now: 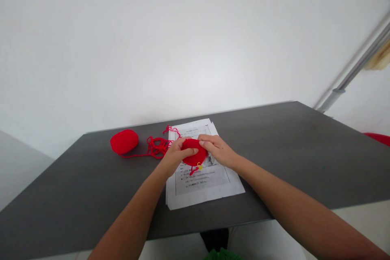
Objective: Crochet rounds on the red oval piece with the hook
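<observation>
A round red crochet piece (195,158) is held up over the printed sheets between my two hands. My left hand (177,153) grips its left side, thumb lying across the front. At the upper right edge, my right hand (217,149) pinches the piece between thumb and fingers; whether a hook is in that hand I cannot tell. A small yellow stitch marker (200,166) hangs at the lower edge, beside a short red yarn tail (192,170). Loose red yarn (157,147) lies tangled left of my left hand.
A red yarn ball (124,141) rests at the left on the dark grey table (280,150), its strand running to the tangle. Printed paper sheets (207,195) lie under my hands. Behind the table stands a white wall (189,48); a grey pole (356,73) is at the right.
</observation>
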`<state>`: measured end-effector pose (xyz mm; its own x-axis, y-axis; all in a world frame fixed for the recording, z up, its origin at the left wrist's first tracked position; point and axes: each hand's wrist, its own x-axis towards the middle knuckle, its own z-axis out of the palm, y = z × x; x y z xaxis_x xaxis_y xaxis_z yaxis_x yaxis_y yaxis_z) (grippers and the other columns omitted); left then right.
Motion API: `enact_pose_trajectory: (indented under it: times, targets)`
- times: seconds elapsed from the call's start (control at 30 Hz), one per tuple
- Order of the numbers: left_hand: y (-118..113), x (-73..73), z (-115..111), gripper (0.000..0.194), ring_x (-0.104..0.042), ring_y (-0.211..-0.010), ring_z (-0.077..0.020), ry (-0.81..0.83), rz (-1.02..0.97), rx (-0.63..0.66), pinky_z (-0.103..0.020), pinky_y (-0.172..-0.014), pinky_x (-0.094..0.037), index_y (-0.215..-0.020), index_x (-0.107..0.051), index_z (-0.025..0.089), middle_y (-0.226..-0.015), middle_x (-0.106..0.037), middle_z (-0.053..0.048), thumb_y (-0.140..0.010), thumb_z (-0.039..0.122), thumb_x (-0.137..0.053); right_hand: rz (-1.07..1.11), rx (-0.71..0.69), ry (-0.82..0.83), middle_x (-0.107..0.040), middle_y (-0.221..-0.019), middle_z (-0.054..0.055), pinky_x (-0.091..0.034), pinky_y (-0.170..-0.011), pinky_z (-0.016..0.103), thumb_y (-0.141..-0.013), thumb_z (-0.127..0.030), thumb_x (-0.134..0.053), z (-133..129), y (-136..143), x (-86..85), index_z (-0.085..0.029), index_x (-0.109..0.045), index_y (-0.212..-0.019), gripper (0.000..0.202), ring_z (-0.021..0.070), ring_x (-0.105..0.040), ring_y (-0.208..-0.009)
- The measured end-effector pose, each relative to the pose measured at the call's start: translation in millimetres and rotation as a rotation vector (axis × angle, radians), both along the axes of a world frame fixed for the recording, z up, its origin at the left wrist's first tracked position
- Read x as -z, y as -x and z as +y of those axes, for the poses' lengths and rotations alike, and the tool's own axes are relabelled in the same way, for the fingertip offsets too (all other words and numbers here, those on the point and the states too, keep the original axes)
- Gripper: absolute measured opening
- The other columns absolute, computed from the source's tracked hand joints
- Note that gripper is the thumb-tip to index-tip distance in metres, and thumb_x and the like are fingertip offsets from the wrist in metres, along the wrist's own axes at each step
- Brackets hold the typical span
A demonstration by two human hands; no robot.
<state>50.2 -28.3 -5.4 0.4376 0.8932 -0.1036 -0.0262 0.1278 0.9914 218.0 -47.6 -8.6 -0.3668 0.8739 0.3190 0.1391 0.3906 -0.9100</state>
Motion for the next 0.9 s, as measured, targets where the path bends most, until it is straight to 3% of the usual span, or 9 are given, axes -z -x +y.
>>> enact_pose_trajectory:
  times: [0.9]
  targets:
    - [-0.6, -0.3, -0.4, 0.023, -0.059, -0.057, -0.0131, 0.008, 0.058, 0.045, -0.026, -0.059, -0.043, -0.073, -0.056, 0.016, -0.063, -0.061, 0.003, -0.057, 0.023, -0.072, -0.038, 0.012, -0.024, -0.036, -0.057, -0.005, -0.029, -0.052, 0.022, -0.083, -0.021, -0.037, 1.1, -0.2, -1.9, -0.020, -0.035, -0.059, 0.024, 0.0099, -0.035, -0.054]
